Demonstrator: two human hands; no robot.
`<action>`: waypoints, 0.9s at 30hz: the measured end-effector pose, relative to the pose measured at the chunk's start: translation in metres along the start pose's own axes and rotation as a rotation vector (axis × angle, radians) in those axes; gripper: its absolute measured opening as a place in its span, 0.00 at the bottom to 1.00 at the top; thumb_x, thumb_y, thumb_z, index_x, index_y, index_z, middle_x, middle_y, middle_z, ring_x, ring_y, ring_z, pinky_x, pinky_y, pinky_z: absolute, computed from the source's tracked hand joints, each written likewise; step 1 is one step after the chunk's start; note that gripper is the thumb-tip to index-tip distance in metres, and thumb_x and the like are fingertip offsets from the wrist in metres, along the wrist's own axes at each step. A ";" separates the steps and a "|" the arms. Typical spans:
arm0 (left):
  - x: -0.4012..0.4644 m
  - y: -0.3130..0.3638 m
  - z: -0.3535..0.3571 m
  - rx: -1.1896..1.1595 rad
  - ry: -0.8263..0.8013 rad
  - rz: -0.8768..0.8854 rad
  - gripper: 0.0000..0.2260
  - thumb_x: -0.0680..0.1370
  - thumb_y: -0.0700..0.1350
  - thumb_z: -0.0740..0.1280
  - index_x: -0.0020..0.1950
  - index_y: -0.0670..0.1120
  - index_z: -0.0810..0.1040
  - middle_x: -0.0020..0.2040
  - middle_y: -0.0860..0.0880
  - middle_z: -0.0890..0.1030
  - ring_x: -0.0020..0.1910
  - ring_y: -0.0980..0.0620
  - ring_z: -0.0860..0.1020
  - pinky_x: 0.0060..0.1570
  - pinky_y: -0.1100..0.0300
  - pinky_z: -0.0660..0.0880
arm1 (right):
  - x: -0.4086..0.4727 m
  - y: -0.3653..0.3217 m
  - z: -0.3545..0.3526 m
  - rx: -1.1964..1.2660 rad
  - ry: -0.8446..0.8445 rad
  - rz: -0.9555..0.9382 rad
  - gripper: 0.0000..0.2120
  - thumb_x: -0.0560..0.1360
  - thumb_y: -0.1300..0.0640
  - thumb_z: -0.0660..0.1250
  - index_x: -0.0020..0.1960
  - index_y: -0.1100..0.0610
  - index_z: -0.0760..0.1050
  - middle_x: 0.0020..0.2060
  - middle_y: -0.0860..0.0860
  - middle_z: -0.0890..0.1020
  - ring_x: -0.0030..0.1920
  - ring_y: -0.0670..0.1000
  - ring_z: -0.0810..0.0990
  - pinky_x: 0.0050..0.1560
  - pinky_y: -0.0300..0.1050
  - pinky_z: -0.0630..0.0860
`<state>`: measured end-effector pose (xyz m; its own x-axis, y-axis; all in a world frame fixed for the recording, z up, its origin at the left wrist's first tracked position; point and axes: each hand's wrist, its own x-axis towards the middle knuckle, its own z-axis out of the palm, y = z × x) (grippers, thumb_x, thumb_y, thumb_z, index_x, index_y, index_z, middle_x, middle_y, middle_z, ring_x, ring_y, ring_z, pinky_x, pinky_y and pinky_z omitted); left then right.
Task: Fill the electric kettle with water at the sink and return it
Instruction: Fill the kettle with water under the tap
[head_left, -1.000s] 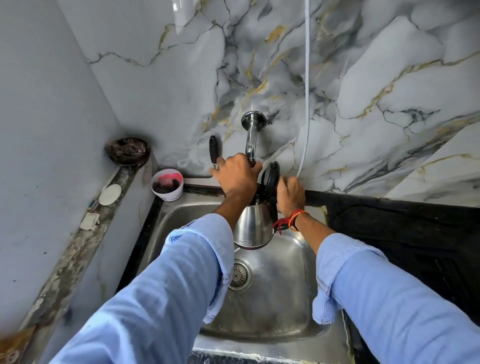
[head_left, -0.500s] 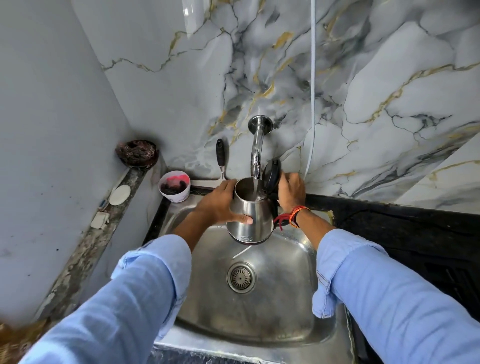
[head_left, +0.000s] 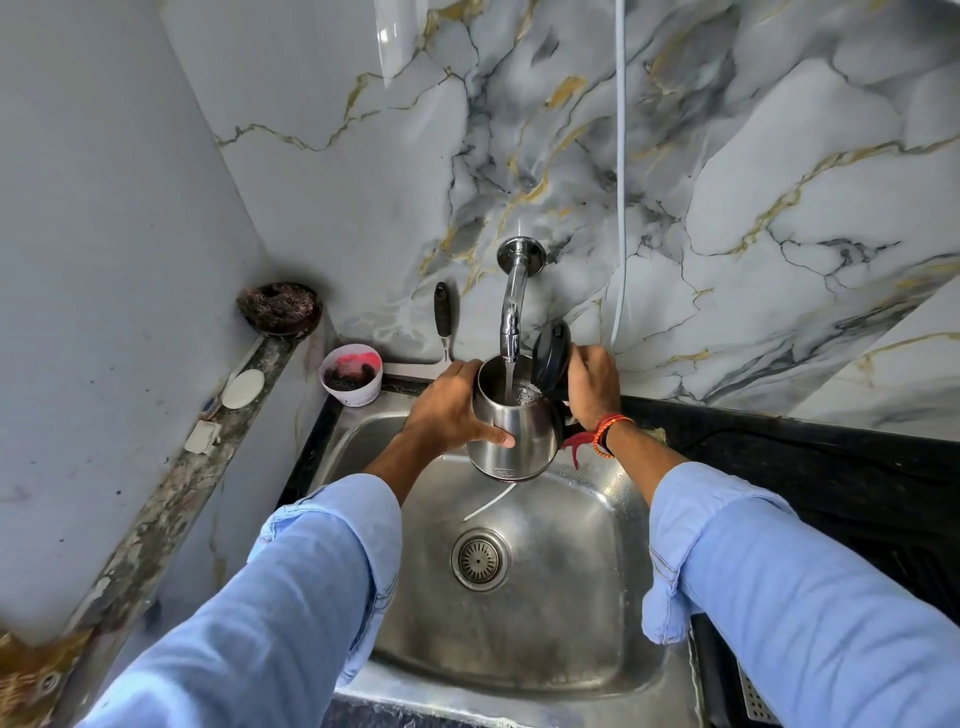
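Both hands grip the electric kettle (head_left: 511, 436) over the sink (head_left: 587, 561), left hand (head_left: 447, 410) on the body, right hand (head_left: 592, 387) at the handle; keep its mouth centred under the tap (head_left: 511, 312), level, watching fill.

Kettle (head_left: 511, 431) under tap (head_left: 511, 312), above sink (head_left: 571, 597); cup (head_left: 350, 375) left.

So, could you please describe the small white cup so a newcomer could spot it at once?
Start at the steel sink and go to its back left corner. The white cup stands there on the rim, below the dark scrubber. Only it has a pink smear and dark contents inside.
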<state>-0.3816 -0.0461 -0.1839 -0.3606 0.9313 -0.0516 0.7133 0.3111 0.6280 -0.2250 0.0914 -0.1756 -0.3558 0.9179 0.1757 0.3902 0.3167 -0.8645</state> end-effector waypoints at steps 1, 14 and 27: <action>0.000 0.002 0.000 -0.005 0.010 -0.001 0.51 0.53 0.62 0.84 0.72 0.50 0.70 0.65 0.48 0.76 0.63 0.46 0.76 0.63 0.46 0.75 | 0.001 0.000 -0.002 0.009 -0.005 -0.005 0.24 0.78 0.46 0.58 0.26 0.56 0.67 0.23 0.51 0.70 0.26 0.51 0.67 0.30 0.46 0.63; -0.002 0.008 -0.003 0.052 0.039 0.008 0.49 0.54 0.62 0.84 0.71 0.48 0.71 0.63 0.46 0.77 0.63 0.45 0.75 0.62 0.49 0.74 | 0.000 -0.004 -0.006 0.057 -0.048 -0.011 0.28 0.80 0.47 0.56 0.38 0.71 0.77 0.35 0.70 0.81 0.38 0.68 0.80 0.37 0.59 0.77; -0.003 0.005 0.000 0.101 0.041 -0.012 0.49 0.54 0.65 0.82 0.70 0.50 0.71 0.62 0.48 0.77 0.61 0.45 0.77 0.58 0.48 0.76 | 0.001 -0.001 -0.003 0.053 -0.061 -0.017 0.30 0.77 0.45 0.56 0.34 0.70 0.75 0.31 0.70 0.79 0.32 0.65 0.76 0.33 0.58 0.75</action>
<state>-0.3770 -0.0469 -0.1812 -0.3922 0.9195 -0.0254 0.7648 0.3414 0.5464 -0.2236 0.0920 -0.1731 -0.4138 0.8957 0.1627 0.3384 0.3173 -0.8859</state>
